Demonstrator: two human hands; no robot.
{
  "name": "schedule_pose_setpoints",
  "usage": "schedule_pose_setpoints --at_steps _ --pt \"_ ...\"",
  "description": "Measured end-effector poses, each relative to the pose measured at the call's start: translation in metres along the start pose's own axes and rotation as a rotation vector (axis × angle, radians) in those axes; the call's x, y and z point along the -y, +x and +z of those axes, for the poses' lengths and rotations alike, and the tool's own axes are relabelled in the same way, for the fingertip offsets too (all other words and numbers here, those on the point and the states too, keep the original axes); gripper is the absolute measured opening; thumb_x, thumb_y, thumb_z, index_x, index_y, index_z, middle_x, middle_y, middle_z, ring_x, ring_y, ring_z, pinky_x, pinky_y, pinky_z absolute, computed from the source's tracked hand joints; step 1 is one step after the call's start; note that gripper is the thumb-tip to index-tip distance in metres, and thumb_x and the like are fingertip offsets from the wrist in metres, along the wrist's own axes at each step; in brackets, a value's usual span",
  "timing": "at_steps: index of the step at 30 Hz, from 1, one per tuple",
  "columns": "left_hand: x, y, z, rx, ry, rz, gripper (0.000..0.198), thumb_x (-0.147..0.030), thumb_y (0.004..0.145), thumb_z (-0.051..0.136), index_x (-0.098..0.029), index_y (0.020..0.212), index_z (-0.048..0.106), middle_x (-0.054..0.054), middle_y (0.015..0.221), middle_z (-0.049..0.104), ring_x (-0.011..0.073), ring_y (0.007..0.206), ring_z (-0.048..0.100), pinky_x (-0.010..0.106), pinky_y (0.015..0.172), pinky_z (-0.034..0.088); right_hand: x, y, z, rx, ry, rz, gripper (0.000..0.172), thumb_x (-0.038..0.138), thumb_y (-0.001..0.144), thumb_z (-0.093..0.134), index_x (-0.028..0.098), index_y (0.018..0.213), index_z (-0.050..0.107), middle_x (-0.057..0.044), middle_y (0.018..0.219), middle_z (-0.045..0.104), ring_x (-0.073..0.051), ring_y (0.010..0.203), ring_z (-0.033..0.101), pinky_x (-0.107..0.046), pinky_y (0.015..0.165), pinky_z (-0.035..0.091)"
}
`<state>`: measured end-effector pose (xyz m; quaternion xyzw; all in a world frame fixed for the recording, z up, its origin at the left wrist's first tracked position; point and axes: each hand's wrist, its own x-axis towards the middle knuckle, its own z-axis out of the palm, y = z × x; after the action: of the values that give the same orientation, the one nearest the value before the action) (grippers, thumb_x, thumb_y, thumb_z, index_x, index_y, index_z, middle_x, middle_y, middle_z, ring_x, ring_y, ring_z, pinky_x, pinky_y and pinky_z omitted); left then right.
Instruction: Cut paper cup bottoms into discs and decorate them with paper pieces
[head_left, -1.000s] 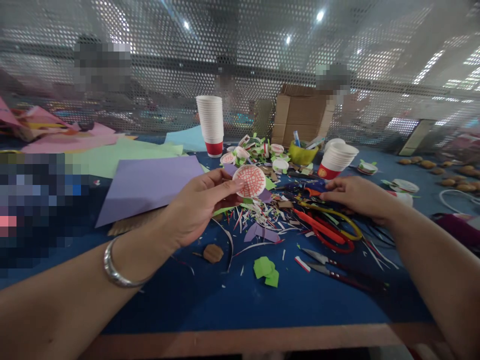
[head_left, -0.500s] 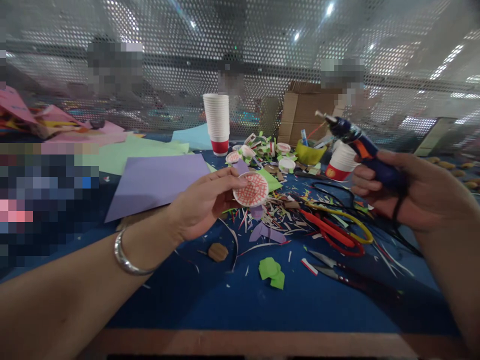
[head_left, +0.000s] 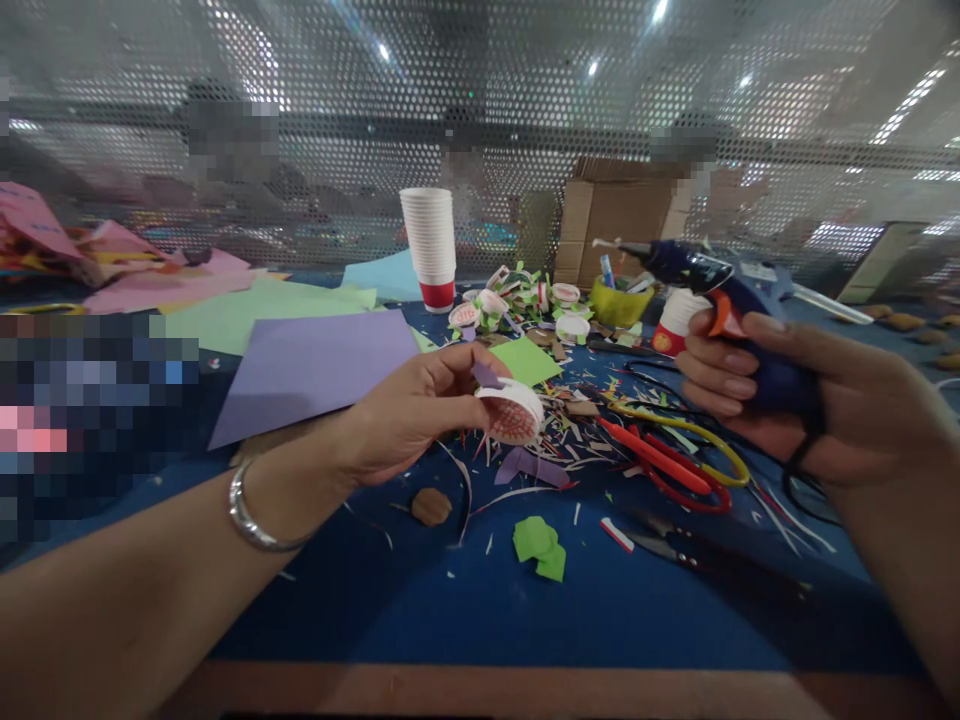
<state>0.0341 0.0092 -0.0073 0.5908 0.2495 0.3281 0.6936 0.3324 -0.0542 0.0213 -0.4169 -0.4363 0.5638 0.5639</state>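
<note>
Now the glue gun [head_left: 679,265] was off the table [head_left: 360,610] and gripped in the right hand [head_left: 847,395]; a second earlier it lay among scraps. Left hand [head_left: 409,415] pinched the red-patterned disc [head_left: 516,418] above the litter, newly tilted, purple piece [head_left: 487,375] at its top. So both were in hand, not touching.

No lettering is legible: the gold emblem [head_left: 663,341] on the paper cup [head_left: 684,308] and red print [head_left: 513,424] on the held disc [head_left: 517,408] are unreadable
</note>
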Motion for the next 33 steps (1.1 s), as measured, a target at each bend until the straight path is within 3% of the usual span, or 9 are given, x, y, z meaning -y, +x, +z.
schedule_pose_setpoints --at_steps 5,10,14,23,28,33 --pt "-0.002 0.002 -0.001 -0.089 0.011 0.013 0.029 -0.004 0.075 0.071 -0.019 0.096 0.058 -0.004 0.076 0.072 0.0091 0.065 0.068 0.02 0.062 0.052 -0.009 -0.004 0.003 0.08 -0.148 -0.004 0.021 0.033 0.078 0.081 0.015 0.08 0.069 0.001 0.062 0.045 -0.009 0.054 0.042 -0.021 0.044 0.037" --pt "-0.005 0.004 -0.001 -0.208 0.007 -0.017 0.045 -0.007 0.067 0.069 -0.019 0.109 0.056 -0.004 0.074 0.069 0.0094 0.06 0.063 0.02 0.058 0.049 -0.014 -0.008 0.008 0.051 -0.33 0.063 0.03 0.044 0.073 0.082 0.018 0.075 0.069 -0.001 0.055 0.051 -0.012 0.048 0.045 -0.023 0.035 0.029" --pt "-0.007 0.004 0.0 -0.244 -0.015 -0.002 0.047 -0.009 0.063 0.067 -0.017 0.109 0.056 -0.003 0.074 0.067 0.0093 0.059 0.059 0.02 0.056 0.046 -0.018 -0.01 0.012 0.007 -0.397 0.059 0.034 0.047 0.066 0.084 0.019 0.067 0.065 0.0 0.053 0.053 -0.013 0.046 0.049 -0.024 0.038 0.04" --pt "-0.007 0.001 0.0 -0.204 0.014 -0.019 0.052 -0.011 0.064 0.065 -0.018 0.113 0.053 -0.004 0.07 0.063 0.009 0.058 0.055 0.018 0.053 0.043 -0.023 -0.012 0.012 0.099 -0.583 -0.073 0.028 0.039 0.075 0.079 0.023 0.058 0.063 0.003 0.053 0.057 -0.009 0.04 0.046 -0.02 0.033 0.034" --pt "-0.008 0.001 0.002 -0.19 0.059 -0.012 0.052 -0.009 0.064 0.063 -0.017 0.115 0.054 -0.003 0.072 0.06 0.009 0.06 0.053 0.019 0.052 0.041 -0.023 -0.009 0.012 0.149 -0.675 -0.127 0.009 0.036 0.078 0.074 0.028 0.075 0.074 0.003 0.061 0.066 -0.015 0.047 0.053 -0.025 0.041 0.044" --pt "-0.009 0.001 0.003 -0.179 0.084 -0.024 0.053 -0.009 0.064 0.062 -0.018 0.116 0.054 -0.003 0.077 0.058 0.0093 0.062 0.052 0.02 0.053 0.042 -0.022 -0.009 0.012 0.192 -0.771 -0.185 0.013 0.038 0.081 0.073 0.027 0.075 0.072 0.003 0.07 0.071 -0.018 0.061 0.062 -0.026 0.053 0.051"
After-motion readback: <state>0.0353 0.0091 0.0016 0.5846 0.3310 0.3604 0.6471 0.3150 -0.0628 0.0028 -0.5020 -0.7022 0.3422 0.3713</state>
